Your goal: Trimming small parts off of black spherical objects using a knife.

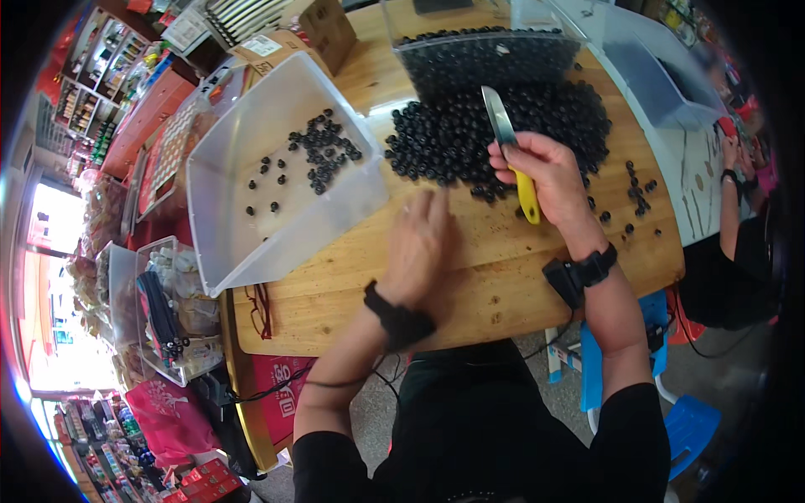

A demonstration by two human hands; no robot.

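Note:
In my right hand (545, 172) is a small knife (527, 194) with a yellow handle. Its bare blade points up and away over a heap of small round black pieces (495, 134), too small to name surely. That hand is closed around the knife near where blade and handle meet. My left hand (418, 243) is smeared by motion above the wooden table, its fingertips by the near edge of the heap. Whether it holds anything is not visible. At its left stands a clear plastic bin (335, 214) with a scattering of the same black pieces.
Behind the heap, a clear tub (490, 46) holds more black pieces. Red-framed glasses (262, 310) lie at the left table edge (369, 323). A bluish bin (654, 63) stands on a pale table at right, near another person's hand (734, 155). A blue stool (683, 427) is below right.

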